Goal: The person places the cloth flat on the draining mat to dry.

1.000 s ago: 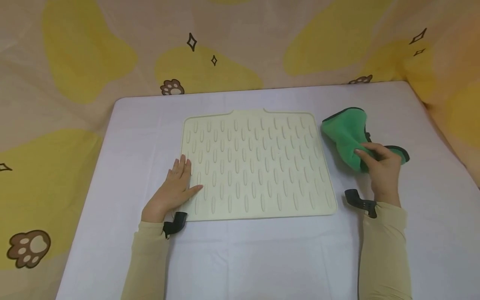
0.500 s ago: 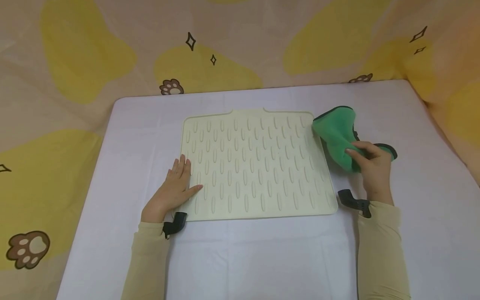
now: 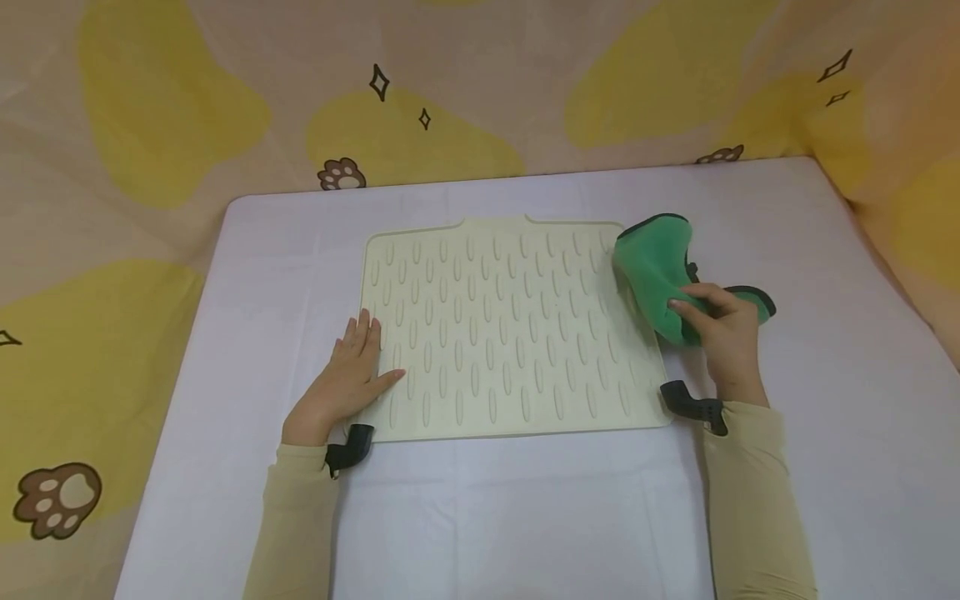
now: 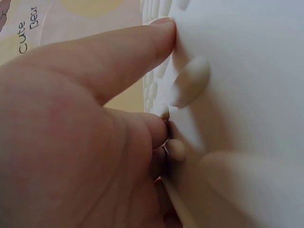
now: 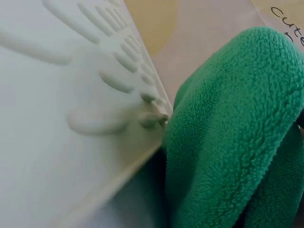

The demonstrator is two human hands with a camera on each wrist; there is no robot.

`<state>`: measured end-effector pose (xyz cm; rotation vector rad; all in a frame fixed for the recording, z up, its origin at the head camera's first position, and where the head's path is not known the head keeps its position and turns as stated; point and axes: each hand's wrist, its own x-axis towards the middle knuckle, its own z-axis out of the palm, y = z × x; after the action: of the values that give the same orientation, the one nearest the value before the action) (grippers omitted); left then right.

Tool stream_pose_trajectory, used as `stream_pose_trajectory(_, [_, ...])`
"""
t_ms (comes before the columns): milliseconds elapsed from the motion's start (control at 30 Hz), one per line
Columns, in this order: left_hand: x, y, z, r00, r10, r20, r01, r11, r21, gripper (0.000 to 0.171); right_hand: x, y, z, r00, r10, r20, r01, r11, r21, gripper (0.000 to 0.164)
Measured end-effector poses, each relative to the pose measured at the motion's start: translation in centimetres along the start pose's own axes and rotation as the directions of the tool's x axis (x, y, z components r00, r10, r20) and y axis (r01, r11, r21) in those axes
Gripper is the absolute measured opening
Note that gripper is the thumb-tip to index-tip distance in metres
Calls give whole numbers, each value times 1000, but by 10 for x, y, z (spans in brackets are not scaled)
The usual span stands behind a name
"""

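A cream ridged mat (image 3: 502,333), covered in raised oval bumps, lies flat on the white table. My left hand (image 3: 341,379) rests on the mat's left edge with its fingers straight and thumb spread; in the left wrist view the thumb (image 4: 118,54) touches the surface beside a bump. My right hand (image 3: 723,333) pinches a bunched green cloth (image 3: 652,258) with dark edging between thumb and fingers. The cloth overlaps the mat's right edge. In the right wrist view the fuzzy green cloth (image 5: 232,128) fills the right side and hides the fingers.
White cloth covers the table (image 3: 517,508). A pink and yellow patterned sheet (image 3: 487,92) hangs behind it and at both sides. Small black wrist mounts (image 3: 693,406) sit by each sleeve cuff.
My right hand has moved left with the green cloth, from beside the mat to over its right edge. The left hand has stayed in place.
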<state>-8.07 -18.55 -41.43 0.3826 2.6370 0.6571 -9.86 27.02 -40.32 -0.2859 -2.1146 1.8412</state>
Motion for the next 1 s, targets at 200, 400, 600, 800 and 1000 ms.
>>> stream_pose_trajectory(200, [-1, -1, 1, 1000, -1, -1, 1, 1000, 3, 83, -2, 2, 6, 999, 8, 39, -6, 999, -42, 15])
stream_pose_trajectory(400, [-2, -2, 2, 1000, -8, 0, 8, 1000, 7, 82, -3, 1, 10, 999, 2, 35, -1, 1000, -16, 15])
stream_pose_trajectory(600, [-3, -2, 0, 1000, -8, 1, 8, 1000, 2, 83, -3, -5, 14, 1000, -11, 27, 9, 996, 86, 13])
stream_pose_trajectory(800, [-2, -3, -1, 1000, 1, -4, -1, 1000, 0, 83, -8, -13, 20, 996, -10, 93, -12, 972, 235, 14])
stream_pose_trajectory(1000, [0, -2, 1, 1000, 5, -1, -5, 1000, 3, 82, -14, -22, 31, 989, -53, 141, 12, 962, 272, 15])
